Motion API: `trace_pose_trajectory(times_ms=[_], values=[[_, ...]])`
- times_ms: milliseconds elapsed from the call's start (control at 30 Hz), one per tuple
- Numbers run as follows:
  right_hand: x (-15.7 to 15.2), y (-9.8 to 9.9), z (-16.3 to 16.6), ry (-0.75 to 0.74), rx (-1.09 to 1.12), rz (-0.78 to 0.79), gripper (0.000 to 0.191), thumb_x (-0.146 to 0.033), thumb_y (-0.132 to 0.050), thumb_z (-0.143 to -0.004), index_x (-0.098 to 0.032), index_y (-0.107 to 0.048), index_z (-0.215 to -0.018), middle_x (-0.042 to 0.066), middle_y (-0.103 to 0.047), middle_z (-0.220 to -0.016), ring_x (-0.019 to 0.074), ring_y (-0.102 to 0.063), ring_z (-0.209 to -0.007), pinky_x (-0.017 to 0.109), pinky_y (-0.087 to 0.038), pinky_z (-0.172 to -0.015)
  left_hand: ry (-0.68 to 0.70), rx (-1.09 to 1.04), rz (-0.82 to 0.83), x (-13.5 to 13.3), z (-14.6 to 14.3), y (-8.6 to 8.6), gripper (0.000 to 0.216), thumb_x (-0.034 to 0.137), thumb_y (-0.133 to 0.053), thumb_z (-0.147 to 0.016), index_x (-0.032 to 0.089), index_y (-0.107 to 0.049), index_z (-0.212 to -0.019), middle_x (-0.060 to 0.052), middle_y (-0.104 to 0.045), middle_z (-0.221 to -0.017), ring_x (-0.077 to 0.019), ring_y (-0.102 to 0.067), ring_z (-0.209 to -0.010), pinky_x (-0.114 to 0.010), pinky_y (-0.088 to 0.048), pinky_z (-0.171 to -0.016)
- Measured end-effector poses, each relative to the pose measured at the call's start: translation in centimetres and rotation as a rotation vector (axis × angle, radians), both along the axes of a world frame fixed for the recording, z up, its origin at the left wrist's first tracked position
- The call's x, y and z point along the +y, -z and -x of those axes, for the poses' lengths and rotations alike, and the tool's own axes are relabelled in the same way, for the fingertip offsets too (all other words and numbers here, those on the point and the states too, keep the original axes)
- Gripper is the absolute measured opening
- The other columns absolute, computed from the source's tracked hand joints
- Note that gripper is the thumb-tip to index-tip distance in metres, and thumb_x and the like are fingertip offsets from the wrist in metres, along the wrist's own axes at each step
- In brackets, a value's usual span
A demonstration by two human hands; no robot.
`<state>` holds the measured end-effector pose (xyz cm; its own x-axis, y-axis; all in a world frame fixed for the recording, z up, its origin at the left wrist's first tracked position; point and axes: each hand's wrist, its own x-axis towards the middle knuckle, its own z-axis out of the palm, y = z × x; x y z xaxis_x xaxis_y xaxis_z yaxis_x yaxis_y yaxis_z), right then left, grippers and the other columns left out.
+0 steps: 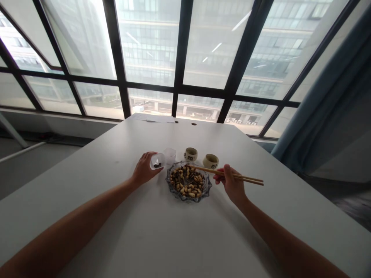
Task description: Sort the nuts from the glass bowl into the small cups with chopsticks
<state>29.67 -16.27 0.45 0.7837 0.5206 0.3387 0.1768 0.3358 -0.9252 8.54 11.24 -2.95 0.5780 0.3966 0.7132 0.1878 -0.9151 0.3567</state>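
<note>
My left hand [143, 170] is closed around a small clear plastic cup [158, 159], tilted toward me, with a few dark pieces at its bottom. In my right hand [231, 183] is a pair of wooden chopsticks [249, 179], pointing left. Their tips reach over the far part of a scalloped glass bowl [189, 198], among its contents; whether they pinch anything is too small to tell. Peanuts [189, 190] and darker pieces that look like seeds fill the bowl, which stands between my hands.
Behind the bowl stand a second clear plastic cup [170, 155] and two cream teacups with dark lettering, a left teacup [191, 154] and a right teacup [210, 161]. White sheets [153, 118] lie at the far edge of the white table [139, 239], near the windows. A blue curtain [315, 100] hangs at right.
</note>
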Motion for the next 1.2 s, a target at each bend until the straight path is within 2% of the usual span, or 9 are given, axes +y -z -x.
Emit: trace_pose_trajectory(times_ms=[100, 200, 367, 500, 700, 800, 967, 1100, 1200], values=[[0.6, -2.5, 2.2, 0.045, -0.302, 0.033, 0.044, -0.064, -0.064, -0.084, -0.022, -0.07, -0.074, 0.003, -0.069, -0.058, 0.0155, -0.059, -0.044, 0.03, -0.049, -0.045, 0.008, 0.016, 0.011, -0.1, -0.1, 0.0, 0.055, 0.035, -0.078, -0.075, 0.023, -0.05, -0.121, -0.009, -0.062, -0.119, -0.0295, -0.059, -0.113, -0.045, -0.051, -0.098], [3.0, -4.4, 4.5, -0.085, -0.598, 0.1, 0.042, -0.057, -0.057, -0.092, -0.023, -0.068, -0.071, 0.003, -0.069, -0.06, 0.0152, -0.06, -0.049, 0.029, -0.048, -0.05, 0.016, 0.02, 0.013, -0.3, 0.0, -0.2, 0.053, 0.036, -0.077, -0.076, 0.023, -0.051, -0.12, -0.009, -0.062, -0.118, -0.0293, -0.059, -0.113, -0.045, -0.051, -0.098], [8.2, -5.1, 6.5, -0.259, -0.868, 0.197, 0.038, -0.051, -0.056, -0.093, -0.024, -0.065, -0.069, 0.0, -0.064, -0.059, 0.0136, -0.055, -0.052, 0.028, -0.043, -0.056, 0.03, 0.015, 0.012, -0.5, 0.2, -0.3, 0.053, 0.041, -0.076, -0.077, 0.022, -0.052, -0.12, -0.01, -0.063, -0.117, -0.0296, -0.059, -0.112, -0.045, -0.052, -0.096], [10.0, -4.9, 6.5, -0.303, -0.895, 0.189, 0.036, -0.052, -0.058, -0.092, -0.023, -0.066, -0.071, 0.001, -0.066, -0.064, 0.0149, -0.058, -0.058, 0.028, -0.045, -0.061, 0.027, 0.02, 0.021, -0.4, 0.2, -0.3, 0.054, 0.04, -0.077, -0.075, 0.022, -0.052, -0.119, -0.01, -0.063, -0.117, -0.0293, -0.06, -0.112, -0.044, -0.052, -0.096], [8.4, -5.2, 6.1, -0.266, -0.759, 0.258, 0.035, -0.051, -0.057, -0.092, -0.022, -0.068, -0.076, 0.001, -0.068, -0.064, 0.0153, -0.061, -0.059, 0.026, -0.044, -0.055, 0.023, 0.052, 0.036, -0.6, 0.3, -0.4, 0.055, 0.04, -0.078, -0.073, 0.022, -0.054, -0.118, -0.009, -0.065, -0.114, -0.0294, -0.061, -0.11, -0.044, -0.052, -0.095], [7.9, -5.3, 6.1, -0.285, -0.838, 0.244, 0.036, -0.053, -0.057, -0.092, -0.023, -0.069, -0.076, 0.001, -0.067, -0.064, 0.0155, -0.06, -0.061, 0.026, -0.044, -0.057, 0.02, 0.038, 0.032, -0.6, 0.4, -0.4, 0.055, 0.042, -0.077, -0.073, 0.022, -0.055, -0.119, -0.01, -0.065, -0.115, -0.0291, -0.062, -0.11, -0.044, -0.052, -0.095], [7.8, -5.0, 6.6, -0.401, -1.04, 0.227, 0.034, -0.051, -0.057, -0.094, -0.023, -0.068, -0.077, 0.002, -0.068, -0.073, 0.0165, -0.06, -0.068, 0.028, -0.044, -0.065, 0.011, 0.036, 0.036, -0.6, 0.4, -0.2, 0.057, 0.046, -0.076, -0.074, 0.019, -0.056, -0.12, -0.012, -0.065, -0.115, -0.0297, -0.062, -0.109, -0.044, -0.053, -0.093], [7.4, -5.3, 6.9, -0.336, -1.033, 0.186, 0.034, -0.049, -0.059, -0.094, -0.022, -0.067, -0.075, 0.001, -0.065, -0.069, 0.0155, -0.059, -0.064, 0.028, -0.042, -0.063, 0.012, 0.049, 0.059, -0.5, 0.4, -0.2, 0.058, 0.047, -0.076, -0.074, 0.019, -0.055, -0.121, -0.012, -0.065, -0.117, -0.0296, -0.062, -0.11, -0.043, -0.054, -0.091], [6.5, -6.0, 6.4, -0.211, -0.934, 0.153, 0.041, -0.054, -0.054, -0.095, -0.022, -0.066, -0.072, 0.002, -0.064, -0.065, 0.0149, -0.056, -0.059, 0.028, -0.042, -0.058, 0.008, 0.057, 0.073, -0.4, 0.3, -0.2, 0.06, 0.049, -0.075, -0.074, 0.018, -0.056, -0.121, -0.013, -0.065, -0.119, -0.0297, -0.062, -0.111, -0.043, -0.054, -0.091]])
